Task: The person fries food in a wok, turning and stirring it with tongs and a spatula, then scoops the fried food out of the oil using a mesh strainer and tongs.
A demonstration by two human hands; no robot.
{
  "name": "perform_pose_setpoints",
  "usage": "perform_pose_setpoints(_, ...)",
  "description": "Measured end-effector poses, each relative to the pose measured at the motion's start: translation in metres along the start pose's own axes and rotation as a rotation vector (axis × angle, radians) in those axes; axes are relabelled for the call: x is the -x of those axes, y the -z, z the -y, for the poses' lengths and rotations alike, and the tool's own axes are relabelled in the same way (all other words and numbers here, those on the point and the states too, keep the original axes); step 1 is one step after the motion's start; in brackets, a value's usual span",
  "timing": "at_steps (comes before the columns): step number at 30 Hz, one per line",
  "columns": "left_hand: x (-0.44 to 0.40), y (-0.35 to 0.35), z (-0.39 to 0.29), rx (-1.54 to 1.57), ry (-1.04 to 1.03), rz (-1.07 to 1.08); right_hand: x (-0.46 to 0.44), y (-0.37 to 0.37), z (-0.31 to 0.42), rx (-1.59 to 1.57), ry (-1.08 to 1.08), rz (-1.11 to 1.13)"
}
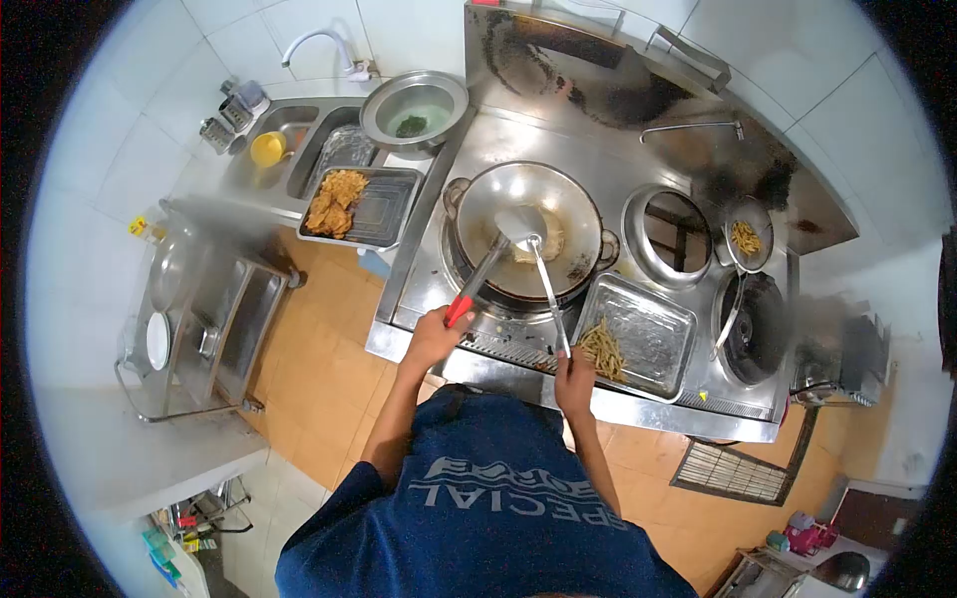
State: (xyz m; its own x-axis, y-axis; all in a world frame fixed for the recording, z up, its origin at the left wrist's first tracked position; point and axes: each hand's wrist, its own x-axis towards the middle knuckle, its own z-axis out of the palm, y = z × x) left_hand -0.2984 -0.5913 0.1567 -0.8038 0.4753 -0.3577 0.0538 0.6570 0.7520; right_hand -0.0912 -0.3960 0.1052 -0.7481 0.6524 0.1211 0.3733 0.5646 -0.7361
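Observation:
My left hand [435, 336] is closed around the red grip of a wok spatula [485, 267], whose broad metal head lies inside the wok. In my right hand [574, 377] is the handle of a long metal utensil [548, 284]. Its far end meets the spatula's head, and its exact shape is hard to make out. Under both tools, some pale brownish food [547, 242] sits low in the two-handled wok [478, 211] on the stove. Just right of my right hand is a metal tray [653, 344] with thin yellowish strips [604, 351] at its left end.
A strainer [758, 211] holding more strips rests at the right, near an open burner ring [638, 234] and a dark wok [768, 329]. Leftward are a tray [394, 204] with fried brown pieces, a basin [374, 110], sinks [299, 169] and a metal trolley [234, 324].

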Motion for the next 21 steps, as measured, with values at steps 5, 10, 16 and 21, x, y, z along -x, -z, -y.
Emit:
perform_pose_setpoints(5,-0.011,0.015,0.001,0.000,-0.084,0.054,0.021,-0.030,0.008,-0.008,-0.163,0.022)
perform_pose_setpoints(10,-0.035,0.013,0.020,0.005,-0.180,0.049,0.013,-0.035,0.028,-0.202,-0.227,-0.141)
perform_pose_setpoints(16,-0.057,0.026,0.005,0.558,0.111,0.448,0.006,-0.033,0.032,-0.368,-0.249,-0.143)
perform_pose_setpoints(21,-0.064,0.029,0.001,0.789,0.174,0.626,0.016,-0.048,0.026,-0.191,-0.272,-0.105)
